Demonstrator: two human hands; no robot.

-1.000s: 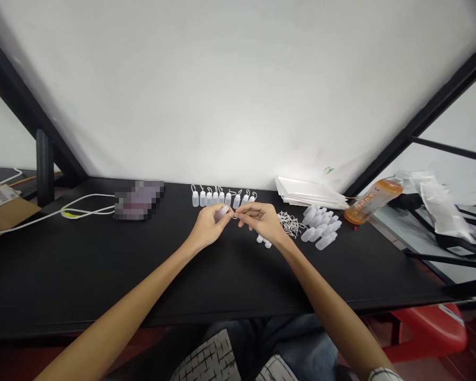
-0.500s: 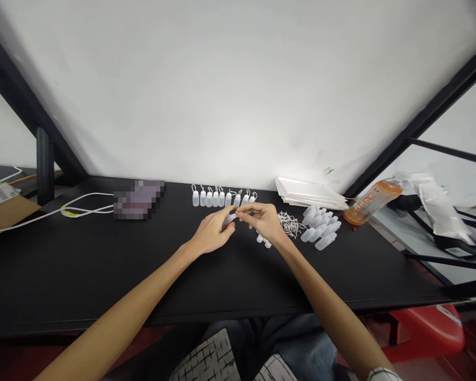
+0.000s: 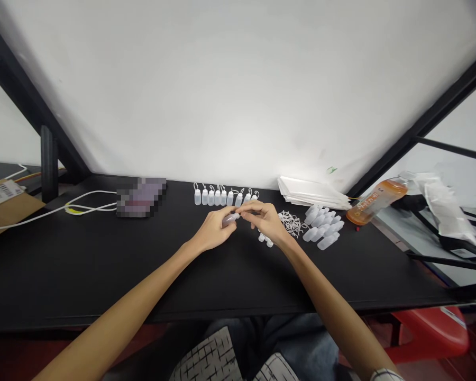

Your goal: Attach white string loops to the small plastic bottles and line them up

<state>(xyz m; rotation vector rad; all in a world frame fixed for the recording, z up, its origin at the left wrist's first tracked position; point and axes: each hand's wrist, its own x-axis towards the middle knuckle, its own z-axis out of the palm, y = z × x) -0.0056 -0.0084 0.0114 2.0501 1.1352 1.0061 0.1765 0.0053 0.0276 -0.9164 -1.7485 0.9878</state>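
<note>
Several dropper bottles (image 3: 223, 198) stand in a row along the far edge of a black table (image 3: 63, 264), below a white panel (image 3: 238, 90). The left hand (image 3: 212, 230) curls around a small dropper bottle (image 3: 230, 219) above the table, and the right hand (image 3: 265, 222) pinches its end between the fingertips (image 3: 244, 208).

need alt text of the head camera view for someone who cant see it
Over a black table, the left hand holds a small white plastic bottle, the right hand's fingers at its tip. Behind stands a row of similar bottles with looped cords; to the right lie a tangle of cords, more bottles on their sides and an orange drink bottle.
</note>
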